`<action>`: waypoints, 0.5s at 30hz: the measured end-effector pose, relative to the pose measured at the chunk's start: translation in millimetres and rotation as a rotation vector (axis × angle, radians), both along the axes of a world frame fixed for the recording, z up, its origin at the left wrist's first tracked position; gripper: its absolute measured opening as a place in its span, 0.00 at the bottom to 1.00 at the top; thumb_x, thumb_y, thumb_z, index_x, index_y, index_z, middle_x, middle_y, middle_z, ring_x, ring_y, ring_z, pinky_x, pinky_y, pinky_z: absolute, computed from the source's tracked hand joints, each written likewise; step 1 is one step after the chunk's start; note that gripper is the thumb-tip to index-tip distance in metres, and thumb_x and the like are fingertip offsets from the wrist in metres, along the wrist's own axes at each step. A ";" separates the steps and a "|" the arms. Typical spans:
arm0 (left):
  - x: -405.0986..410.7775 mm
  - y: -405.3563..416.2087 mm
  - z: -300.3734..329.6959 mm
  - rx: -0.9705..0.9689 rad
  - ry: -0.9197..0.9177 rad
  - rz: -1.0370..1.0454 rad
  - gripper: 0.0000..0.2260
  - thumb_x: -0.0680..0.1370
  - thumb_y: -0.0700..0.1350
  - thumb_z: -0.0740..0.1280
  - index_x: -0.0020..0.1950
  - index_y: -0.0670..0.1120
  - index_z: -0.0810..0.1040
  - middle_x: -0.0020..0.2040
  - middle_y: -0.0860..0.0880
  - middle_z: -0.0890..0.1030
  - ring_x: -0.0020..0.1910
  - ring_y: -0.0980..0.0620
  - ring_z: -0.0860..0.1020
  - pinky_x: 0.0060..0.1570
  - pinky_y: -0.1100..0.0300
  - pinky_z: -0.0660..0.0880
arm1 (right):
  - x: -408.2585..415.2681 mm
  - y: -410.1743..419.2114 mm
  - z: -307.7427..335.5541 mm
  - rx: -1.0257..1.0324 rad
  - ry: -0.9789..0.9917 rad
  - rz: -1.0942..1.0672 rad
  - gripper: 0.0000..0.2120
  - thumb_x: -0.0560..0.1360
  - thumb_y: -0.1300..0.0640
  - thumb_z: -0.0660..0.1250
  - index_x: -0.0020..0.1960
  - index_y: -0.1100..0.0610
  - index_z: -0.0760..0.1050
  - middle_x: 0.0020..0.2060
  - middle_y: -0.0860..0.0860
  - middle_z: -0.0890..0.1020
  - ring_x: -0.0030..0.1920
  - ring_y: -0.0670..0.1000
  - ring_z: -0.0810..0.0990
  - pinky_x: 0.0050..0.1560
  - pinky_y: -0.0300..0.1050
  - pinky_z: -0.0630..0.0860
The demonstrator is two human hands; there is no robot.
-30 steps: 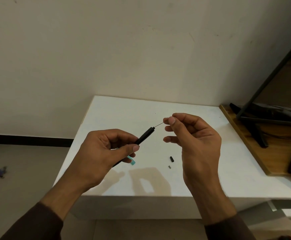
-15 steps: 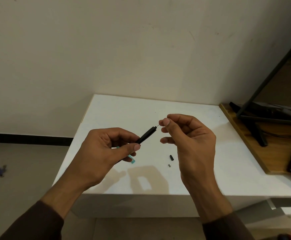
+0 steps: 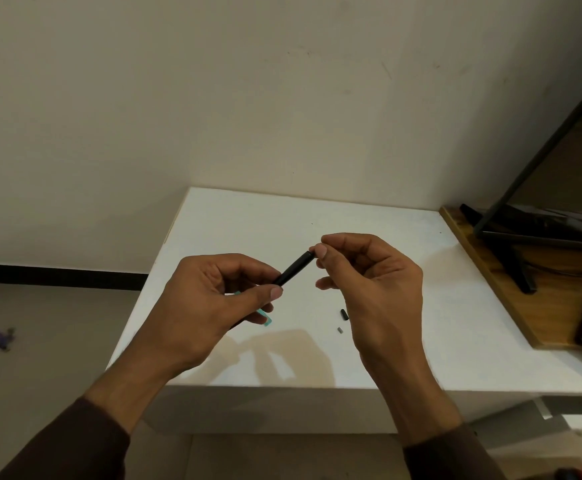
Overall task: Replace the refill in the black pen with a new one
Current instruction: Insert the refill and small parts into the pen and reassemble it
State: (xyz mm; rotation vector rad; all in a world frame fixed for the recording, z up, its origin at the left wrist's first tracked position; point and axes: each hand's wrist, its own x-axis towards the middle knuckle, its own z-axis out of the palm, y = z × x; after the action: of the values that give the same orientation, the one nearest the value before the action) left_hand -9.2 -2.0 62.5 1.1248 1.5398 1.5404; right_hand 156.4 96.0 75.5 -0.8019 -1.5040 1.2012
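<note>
Mostly done: left hand (image 3: 213, 299) grips black pen (image 3: 293, 271), right hand (image 3: 369, 271) pinching at its open end; small loose parts (image 3: 343, 314) on tabletop (image 3: 421, 306) left to refit.

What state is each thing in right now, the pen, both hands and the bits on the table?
black pen: held off the table, tilted.
left hand: gripping the pen's lower part.
right hand: fingertips pinched at the pen's upper end.
small black piece: loose on the white table.
tiny grey piece: loose beside it.

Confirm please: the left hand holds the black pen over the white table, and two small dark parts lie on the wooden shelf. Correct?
Not quite. The two small dark parts lie on the white table, not the wooden shelf; the head view shows this. The left hand does hold the black pen.
</note>
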 end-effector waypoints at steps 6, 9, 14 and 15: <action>-0.7 -0.5 0.2 -0.001 -0.023 0.005 0.08 0.69 0.46 0.77 0.47 0.48 0.90 0.41 0.44 0.89 0.39 0.43 0.88 0.39 0.56 0.86 | 0.4 -3.3 4.4 -0.025 -0.034 0.033 0.06 0.76 0.60 0.75 0.46 0.50 0.87 0.41 0.50 0.89 0.43 0.56 0.87 0.32 0.34 0.79; -1.5 -0.8 -0.5 0.000 -0.027 0.004 0.09 0.69 0.46 0.77 0.47 0.48 0.90 0.41 0.43 0.89 0.39 0.43 0.88 0.40 0.55 0.86 | 1.4 -4.2 4.4 -0.031 -0.068 0.058 0.06 0.77 0.60 0.74 0.47 0.50 0.87 0.42 0.48 0.89 0.44 0.55 0.87 0.29 0.31 0.75; -2.4 -0.6 -1.9 -0.009 -0.030 0.011 0.08 0.69 0.46 0.77 0.47 0.48 0.90 0.40 0.44 0.89 0.39 0.43 0.88 0.40 0.54 0.86 | 2.1 -3.0 1.2 0.032 -0.128 0.066 0.07 0.78 0.60 0.73 0.51 0.51 0.87 0.42 0.48 0.88 0.41 0.55 0.86 0.32 0.33 0.77; -2.3 -0.4 -2.3 -0.011 -0.035 0.009 0.08 0.69 0.45 0.77 0.47 0.48 0.90 0.40 0.43 0.89 0.39 0.42 0.88 0.40 0.54 0.86 | 2.0 -2.6 0.0 0.067 -0.158 0.054 0.07 0.78 0.60 0.73 0.51 0.51 0.87 0.42 0.47 0.88 0.39 0.53 0.85 0.33 0.34 0.78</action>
State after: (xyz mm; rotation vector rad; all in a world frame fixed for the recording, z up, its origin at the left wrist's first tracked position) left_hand -11.4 -2.5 60.2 1.0809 1.5305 1.5476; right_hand 158.4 93.4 75.5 -0.8316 -1.6960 1.1423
